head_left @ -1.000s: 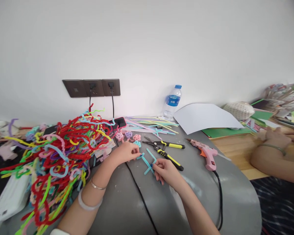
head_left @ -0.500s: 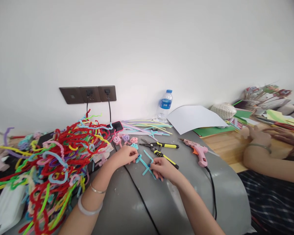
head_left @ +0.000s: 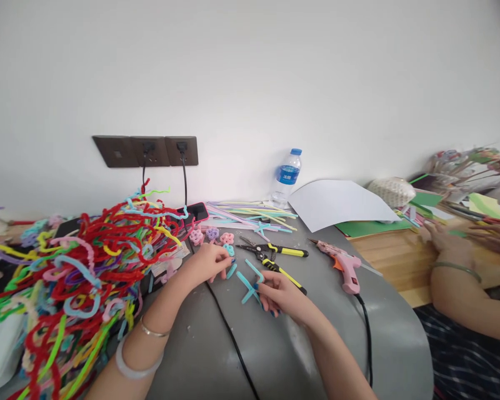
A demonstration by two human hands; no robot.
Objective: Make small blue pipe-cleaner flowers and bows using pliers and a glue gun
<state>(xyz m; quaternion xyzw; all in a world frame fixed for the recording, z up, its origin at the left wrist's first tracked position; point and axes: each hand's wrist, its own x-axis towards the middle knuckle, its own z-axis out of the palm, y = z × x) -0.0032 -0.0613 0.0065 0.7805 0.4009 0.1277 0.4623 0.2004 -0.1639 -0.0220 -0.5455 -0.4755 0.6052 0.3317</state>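
On the grey table, my right hand pinches a light blue pipe cleaner bent into a crossed shape. My left hand is closed on the other end of that light blue pipe cleaner, just left of it. Small finished pipe-cleaner flowers in pink, purple and blue lie just beyond my left hand. Yellow-handled pliers rest beside my right hand's fingers.
A big tangle of coloured pipe cleaners fills the left. Straight pipe cleaners, a phone, a water bottle, white paper and a pink glue gun with black cord lie around. Another person's arm is at the right.
My hands have drawn slightly apart, with the blue piece staying between them. The view has shifted a little; the other person's hand has moved on the wooden board.
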